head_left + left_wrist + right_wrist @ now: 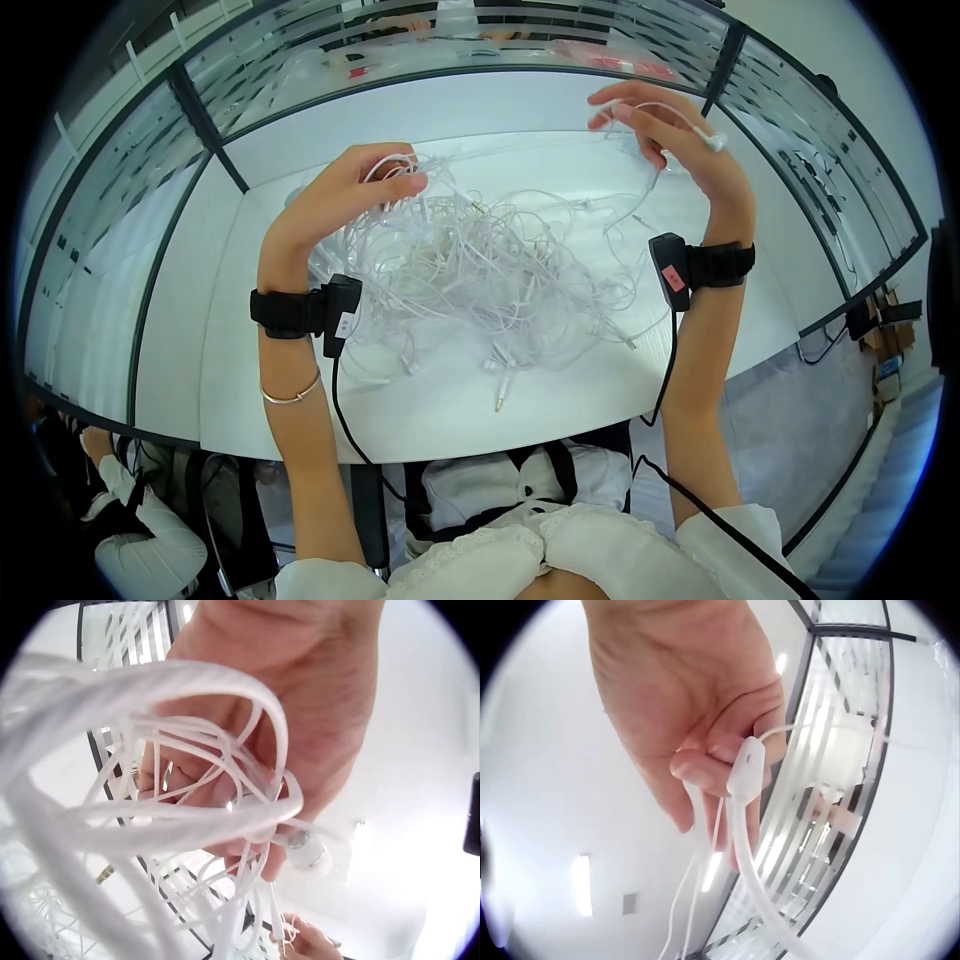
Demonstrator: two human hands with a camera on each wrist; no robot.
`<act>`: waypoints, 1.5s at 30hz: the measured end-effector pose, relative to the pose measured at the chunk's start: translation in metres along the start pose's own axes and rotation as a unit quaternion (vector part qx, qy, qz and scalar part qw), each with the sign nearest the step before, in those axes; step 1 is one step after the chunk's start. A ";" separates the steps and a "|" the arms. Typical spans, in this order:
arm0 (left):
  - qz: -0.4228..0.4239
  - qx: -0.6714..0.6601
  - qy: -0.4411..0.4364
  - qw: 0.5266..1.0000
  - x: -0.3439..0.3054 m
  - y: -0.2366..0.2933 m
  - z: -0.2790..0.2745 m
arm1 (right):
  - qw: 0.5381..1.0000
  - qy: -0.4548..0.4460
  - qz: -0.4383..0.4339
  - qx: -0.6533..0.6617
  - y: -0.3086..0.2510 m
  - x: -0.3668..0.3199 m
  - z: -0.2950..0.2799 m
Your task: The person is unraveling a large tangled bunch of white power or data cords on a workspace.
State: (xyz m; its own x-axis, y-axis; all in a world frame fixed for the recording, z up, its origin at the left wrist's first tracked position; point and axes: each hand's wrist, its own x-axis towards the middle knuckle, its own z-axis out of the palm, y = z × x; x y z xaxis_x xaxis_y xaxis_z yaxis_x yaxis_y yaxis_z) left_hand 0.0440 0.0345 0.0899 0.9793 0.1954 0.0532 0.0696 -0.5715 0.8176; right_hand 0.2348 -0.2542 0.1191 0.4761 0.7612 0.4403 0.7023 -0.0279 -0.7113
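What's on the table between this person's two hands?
A tangled heap of white earphone cables on the white table, seen in the head view. It lies between the left hand and the right hand, somewhat nearer the body.

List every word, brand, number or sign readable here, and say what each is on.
No text can be read for certain.
White label on the left wrist camera: marks too small to read.
Red label on the right wrist camera: too small.
White cables: no lettering visible.

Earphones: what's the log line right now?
left hand: grips cables; right hand: holds earphone cord; tangled earphones: heaped on white table
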 end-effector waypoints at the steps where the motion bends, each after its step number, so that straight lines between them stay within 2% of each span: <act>1: -0.002 0.013 -0.022 1.000 0.001 -0.001 -0.002 | 0.999 -0.029 0.021 0.006 0.007 -0.001 -0.003; 3: 0.039 0.008 -0.003 0.999 -0.001 -0.005 0.000 | 0.993 -0.088 0.080 0.019 0.013 -0.002 -0.008; 6: 0.063 0.008 0.018 0.998 -0.003 -0.008 -0.001 | 0.982 -0.056 0.126 0.131 0.032 0.001 -0.008; 8: 0.071 0.004 0.021 0.997 0.001 -0.014 -0.003 | 0.976 -0.059 0.114 0.174 0.036 0.001 -0.010; 9: 0.063 -0.012 0.084 0.994 -0.004 -0.016 0.002 | 0.973 -0.064 0.104 0.194 0.038 0.000 -0.013; 13: 0.053 -0.011 0.053 0.997 0.000 -0.018 -0.005 | 0.962 -0.106 0.056 0.245 0.061 -0.002 -0.025; 16: 0.049 0.006 0.028 0.998 0.001 -0.015 -0.009 | 0.960 -0.092 0.027 0.264 0.072 -0.005 -0.021; 17: 0.051 0.008 0.025 0.998 0.001 -0.016 -0.011 | 0.954 -0.119 0.051 0.271 0.076 -0.008 -0.026; 19: 0.055 0.009 0.020 0.998 0.001 -0.018 -0.013 | 0.985 -0.085 0.084 0.122 0.064 -0.012 -0.024; 21: 0.037 0.006 0.037 0.999 -0.001 -0.017 -0.014 | 0.993 -0.052 0.109 -0.011 0.056 -0.015 -0.028; 24: 0.030 0.014 0.020 0.999 0.000 -0.017 -0.019 | 0.984 0.127 0.087 -0.091 0.071 -0.009 -0.033; 25: 0.029 0.019 0.010 0.999 0.001 -0.017 -0.020 | 0.974 0.177 0.030 -0.137 0.085 -0.007 -0.039; 28: 0.037 0.020 0.037 0.998 -0.001 -0.019 -0.020 | 0.966 0.246 0.079 0.018 0.099 -0.010 -0.059; 29: 0.039 0.021 0.032 0.998 -0.001 -0.019 -0.020 | 0.961 0.258 0.093 0.015 0.100 -0.014 -0.063; 33: 0.048 0.021 0.027 0.998 0.000 -0.018 -0.021 | 0.907 0.404 0.118 0.029 0.110 -0.027 -0.082; 37: 0.052 0.027 0.039 0.998 0.001 -0.021 -0.024 | 0.861 0.497 0.097 0.036 0.122 -0.041 -0.096; 41: 0.056 0.037 0.020 0.998 0.002 -0.019 -0.025 | 0.845 0.520 0.125 -0.024 0.132 -0.050 -0.107; 44: 0.062 0.027 0.027 0.997 0.001 -0.018 -0.019 | 0.847 0.520 0.102 -0.045 0.141 -0.050 -0.112; 45: 0.062 0.024 0.033 0.997 0.001 -0.017 -0.018 | 0.864 0.499 0.059 -0.035 0.152 -0.053 -0.115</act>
State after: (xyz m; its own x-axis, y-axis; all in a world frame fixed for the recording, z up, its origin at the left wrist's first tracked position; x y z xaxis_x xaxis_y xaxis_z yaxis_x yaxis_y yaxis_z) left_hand 0.0405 0.0588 0.0858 0.9662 0.1729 0.1912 -0.0401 -0.6317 0.7742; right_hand 0.3774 -0.3734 0.0504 0.7415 -0.1865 0.6445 0.6310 -0.1327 -0.7643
